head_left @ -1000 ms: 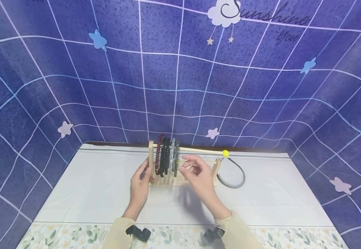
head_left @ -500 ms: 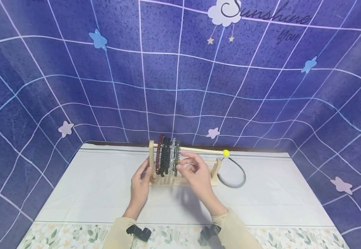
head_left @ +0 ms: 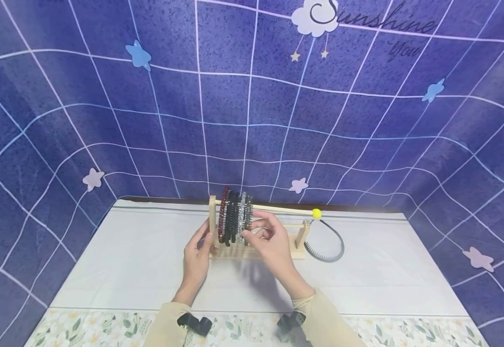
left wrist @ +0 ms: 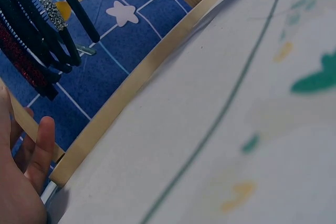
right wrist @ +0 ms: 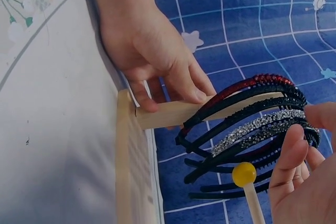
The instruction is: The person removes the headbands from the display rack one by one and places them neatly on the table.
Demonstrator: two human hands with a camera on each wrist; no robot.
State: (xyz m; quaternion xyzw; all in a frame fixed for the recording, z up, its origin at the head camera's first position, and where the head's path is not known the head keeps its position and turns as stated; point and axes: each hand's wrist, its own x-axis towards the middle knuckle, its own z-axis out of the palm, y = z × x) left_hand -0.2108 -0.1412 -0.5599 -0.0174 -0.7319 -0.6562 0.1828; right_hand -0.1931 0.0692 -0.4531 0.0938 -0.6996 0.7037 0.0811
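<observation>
Vs. 1 s ago, the R hand (head_left: 275, 243) is being moved twd 9 o'clock and the gap to the row of headbands (head_left: 232, 217) is being closed: thumb + fingers are now being laid over the row's 3 o'clock end, where the outer bands are apparently being pinched; exact no. is being hidden by the fingers. This is being taken to mean that the row is being handled there, not just neared. The L hand (head_left: 196, 262) is being kept in place, w/ the 9 o'clock upright (head_left: 212, 212) of the wooden stand (head_left: 297, 256) being gripped, so the stand is prob. being steadied.

The headbands are being carried on the rod (head_left: 282, 209), near its 9 o'clock end, just beside that upright. Each band's long axis is being held approx. 12-to-6 in the head view, curved top being pointed at 12, open ends at 6, twd the stand's base. The row is being lined up 9-to-3 w/ the rod, whose yellow ball (head_left: 317, 213) is being pointed at 3. A separate headband (head_left: 342, 246) is being seen at 3 o'clock of the stand, on/over the worktop (head_left: 117, 265).
</observation>
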